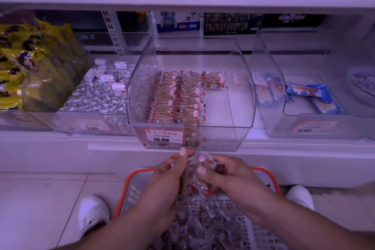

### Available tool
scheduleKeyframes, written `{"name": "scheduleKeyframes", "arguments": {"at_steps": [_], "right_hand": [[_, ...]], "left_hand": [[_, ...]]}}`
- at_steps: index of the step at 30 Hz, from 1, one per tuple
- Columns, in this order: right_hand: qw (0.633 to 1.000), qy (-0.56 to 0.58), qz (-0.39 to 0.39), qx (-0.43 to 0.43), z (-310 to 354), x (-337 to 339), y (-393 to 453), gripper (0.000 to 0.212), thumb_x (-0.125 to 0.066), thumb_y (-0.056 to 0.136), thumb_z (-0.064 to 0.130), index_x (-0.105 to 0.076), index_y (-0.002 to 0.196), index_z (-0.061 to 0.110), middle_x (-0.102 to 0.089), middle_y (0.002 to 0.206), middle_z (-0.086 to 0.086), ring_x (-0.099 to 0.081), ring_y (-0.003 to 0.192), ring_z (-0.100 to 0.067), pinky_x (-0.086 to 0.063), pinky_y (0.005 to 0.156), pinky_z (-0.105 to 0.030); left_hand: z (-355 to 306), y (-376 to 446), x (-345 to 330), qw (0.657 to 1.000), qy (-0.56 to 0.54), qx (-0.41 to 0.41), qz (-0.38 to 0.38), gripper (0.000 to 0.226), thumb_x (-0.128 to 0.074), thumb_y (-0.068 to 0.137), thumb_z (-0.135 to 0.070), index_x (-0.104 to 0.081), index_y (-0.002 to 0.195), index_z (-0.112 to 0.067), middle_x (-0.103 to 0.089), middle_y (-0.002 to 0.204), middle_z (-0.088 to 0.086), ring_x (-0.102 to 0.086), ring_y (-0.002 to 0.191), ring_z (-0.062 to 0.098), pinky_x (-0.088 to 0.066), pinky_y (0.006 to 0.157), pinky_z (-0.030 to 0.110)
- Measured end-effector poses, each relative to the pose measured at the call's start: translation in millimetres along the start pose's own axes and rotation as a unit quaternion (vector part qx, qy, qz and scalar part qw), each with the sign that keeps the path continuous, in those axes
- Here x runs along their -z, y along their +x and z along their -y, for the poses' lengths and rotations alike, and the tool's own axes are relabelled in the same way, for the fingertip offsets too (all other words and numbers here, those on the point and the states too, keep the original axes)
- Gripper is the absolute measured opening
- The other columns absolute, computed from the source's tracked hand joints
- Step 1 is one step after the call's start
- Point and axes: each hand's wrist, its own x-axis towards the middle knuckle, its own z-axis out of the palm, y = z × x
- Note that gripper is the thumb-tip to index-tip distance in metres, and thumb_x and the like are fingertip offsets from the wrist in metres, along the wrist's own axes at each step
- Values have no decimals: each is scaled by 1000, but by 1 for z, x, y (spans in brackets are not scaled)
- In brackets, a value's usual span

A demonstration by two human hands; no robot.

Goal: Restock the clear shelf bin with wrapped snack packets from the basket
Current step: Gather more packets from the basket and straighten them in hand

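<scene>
shelf [182, 1] white | floor [40, 199] pale tile | basket [263, 170] on floor

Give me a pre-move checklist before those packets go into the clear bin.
1. Grip: left hand and right hand both pinch a bunch of clear-wrapped brown snack packets: ok.
2. Bunch squared up for stacking: packets look fanned and loose: not ok.
3. Room in the clear plastic shelf bin: right side bare beside two neat packet rows: ok.
4. Path: bin's open top sits just above the hands, nothing between: ok.
5. Supply: red-rimmed grey basket holds plenty of packets: ok.
6. Packet count in hand: cannot tell.
</scene>
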Motion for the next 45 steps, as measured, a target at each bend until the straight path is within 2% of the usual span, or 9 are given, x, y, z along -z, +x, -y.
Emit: {"name": "scheduleKeyframes", "arguments": {"at_steps": [4, 10, 20, 24, 29, 36, 39, 43, 45], "right_hand": [[999, -16, -41, 3, -3, 0, 1, 44, -75, 81, 11, -58, 122, 11, -77, 80, -10, -70, 62, -18, -54, 53, -26], [994, -82, -78, 4, -13, -5, 1, 59, -56, 99, 17, -30, 151, 10, -74, 87, 21, -65, 82, 15, -47, 76, -6], [951, 277, 36, -134, -1, -18, -9, 38, -43, 91, -6, -53, 127, -16, -60, 110, -35, -56, 88, -32, -44, 92, -51], [948, 263, 78, -160, 3, -16, -10, 42, -49, 88, 6, -54, 122, -18, -46, 90, -22, -48, 75, -24, -43, 90, -46], [958, 202, 118, -166, 6, -15, -15, 28, -54, 89, 21, -61, 108, 3, -59, 84, -15, -54, 87, -33, -41, 87, -48], [967, 211, 125, -65, 11, -16, -13, 28, -62, 88, 21, -70, 109, 2, -69, 97, -18, -67, 85, -27, -55, 76, -43], [995, 25, 37, 92, 13, -17, -13, 30, -63, 84, 28, -73, 107, 13, -74, 106, -4, -69, 101, -20, -54, 87, -33], [932, -229, -75, 271, 17, -20, -20, 51, -59, 88, 42, -55, 136, 23, -56, 111, 8, -62, 102, -6, -47, 89, -18], [920, -273, -61, 275, 21, -27, -24, 53, -43, 98, 47, -41, 147, 25, -45, 122, 9, -57, 110, -3, -44, 96, -20]], "left_hand": [[0, 3, -2, 999, 34, -26, -22, 45, -63, 83, -52, -69, 111, -17, -76, 101, 17, -73, 90, 36, -58, 81, 55], [8, 3, -5, 997, -4, -74, 13, 45, -77, 70, -20, -70, 114, -14, -74, 106, 19, -70, 89, 30, -59, 77, 36], [14, 5, -9, 963, 130, -219, -87, 30, -77, 66, -40, -80, 89, -21, -75, 113, -4, -69, 106, 8, -50, 98, 33], [12, 2, -10, 968, 96, -212, -95, 43, -77, 64, -51, -78, 91, -18, -77, 94, 10, -70, 84, 25, -54, 89, 61], [4, -4, -13, 973, 77, -193, -98, 50, -72, 67, -62, -80, 88, -18, -73, 78, 9, -62, 74, 23, -50, 78, 49], [-16, -8, -17, 949, 191, -240, -69, 60, -57, 71, -65, -75, 96, -14, -76, 84, 1, -70, 83, 15, -54, 80, 31], [-19, -14, -16, 962, 157, -212, -71, 65, -62, 76, -72, -70, 104, -14, -77, 92, -2, -72, 91, 14, -54, 84, 28], [-19, -32, -17, 988, 95, -125, 3, 88, -65, 54, -89, -74, 113, -24, -77, 107, 2, -71, 107, 19, -49, 101, 40], [-22, -39, -26, 980, 143, -140, 12, 81, -62, 53, -90, -71, 113, -37, -76, 103, -15, -68, 103, -2, -48, 97, 19]]}}
